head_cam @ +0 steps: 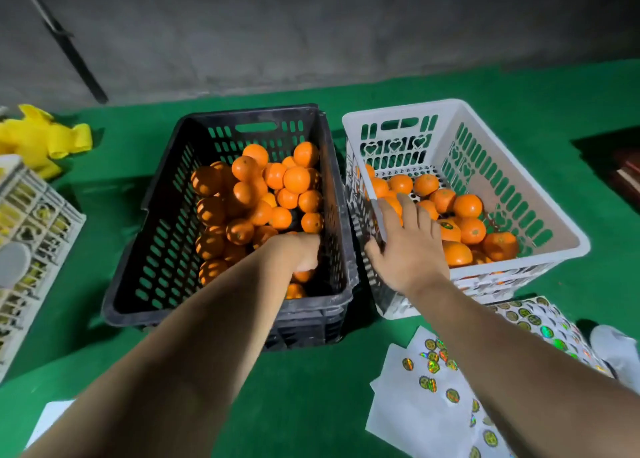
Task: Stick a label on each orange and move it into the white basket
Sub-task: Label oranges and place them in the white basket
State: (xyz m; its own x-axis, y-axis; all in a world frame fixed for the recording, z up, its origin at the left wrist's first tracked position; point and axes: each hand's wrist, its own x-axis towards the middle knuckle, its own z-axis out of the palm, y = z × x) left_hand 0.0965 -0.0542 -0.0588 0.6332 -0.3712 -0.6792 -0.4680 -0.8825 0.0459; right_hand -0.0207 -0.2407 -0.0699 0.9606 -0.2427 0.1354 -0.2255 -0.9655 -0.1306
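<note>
Left hand (299,253) is curled round an orange (302,275) at the near right corner of the black crate (166,194); right hand (403,246) hangs spread over the near left rim of the white basket (540,198), holding nothing. Risk, as I judge it: the orange crossing unlabelled, since the sticker sheets (446,381) lie nearer me than the basket, untouched. Count: two containers, roughly thirty oranges left of the basket, about fifteen inside.

L fingers (306,250) hidden among oranges (263,194)
</note>
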